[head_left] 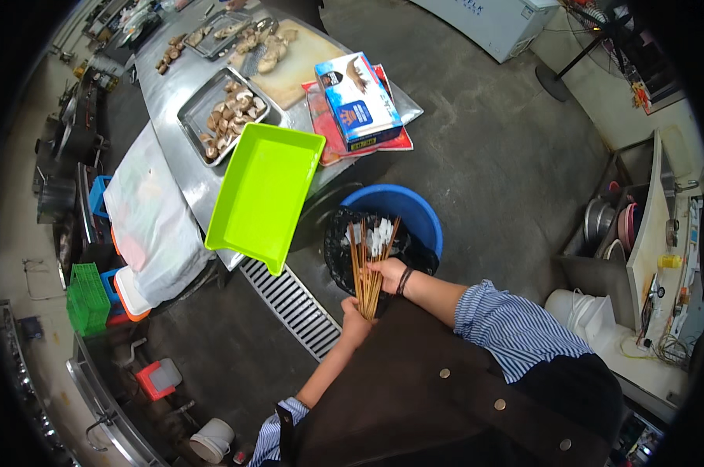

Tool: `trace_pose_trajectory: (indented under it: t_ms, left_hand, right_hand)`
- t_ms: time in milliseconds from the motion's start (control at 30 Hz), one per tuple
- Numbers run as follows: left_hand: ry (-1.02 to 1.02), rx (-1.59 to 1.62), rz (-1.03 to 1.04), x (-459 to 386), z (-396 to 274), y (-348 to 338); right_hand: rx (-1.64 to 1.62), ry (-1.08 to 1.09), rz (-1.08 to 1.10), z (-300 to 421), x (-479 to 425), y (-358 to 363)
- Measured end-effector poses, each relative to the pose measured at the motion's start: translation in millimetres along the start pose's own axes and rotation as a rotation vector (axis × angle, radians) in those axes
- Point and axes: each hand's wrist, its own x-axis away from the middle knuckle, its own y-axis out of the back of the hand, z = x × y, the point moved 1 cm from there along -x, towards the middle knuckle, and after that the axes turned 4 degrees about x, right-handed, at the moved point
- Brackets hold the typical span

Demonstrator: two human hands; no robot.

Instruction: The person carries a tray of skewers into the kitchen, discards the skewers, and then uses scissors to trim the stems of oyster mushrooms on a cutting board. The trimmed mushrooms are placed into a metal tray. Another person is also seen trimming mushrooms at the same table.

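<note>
A loose bundle of brown chopsticks (pixel 361 274) fans out between my hands. My left hand (pixel 356 318) grips the lower ends near my apron. Higher up, my right hand (pixel 389 273), with dark bands at the wrist, closes around the sticks from the right. White scraps, perhaps tissue or plastic, (pixel 380 236) show by their upper ends; whether they touch the sticks I cannot tell. Beneath the sticks' tips is a blue bin (pixel 432 216) lined with a black plastic bag (pixel 338 251).
A lime-green tray (pixel 258 198) overhangs the steel table (pixel 159 111). Beyond it are a metal pan (pixel 191 114) of mushrooms (pixel 232 119), a cutting board (pixel 311 44) and a printed box (pixel 361 99) on red packaging (pixel 323 128). A floor drain grate (pixel 293 306) lies left of the bin.
</note>
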Motion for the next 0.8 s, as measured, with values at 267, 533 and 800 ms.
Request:
trace_pose_trajectory:
  t_ms: [267, 533, 800]
  left_hand:
    - [0.772, 0.896, 0.480, 16, -48, 19]
    - [0.695, 0.898, 0.407, 30, -36, 2]
    - [0.743, 0.762, 0.353, 29, -32, 1]
  right_hand:
    - [-0.077, -0.064, 0.161, -6, -4, 24]
    - [0.051, 0.049, 0.127, -14, -1, 31]
    - [0.730, 0.203, -0.205, -11, 2, 41]
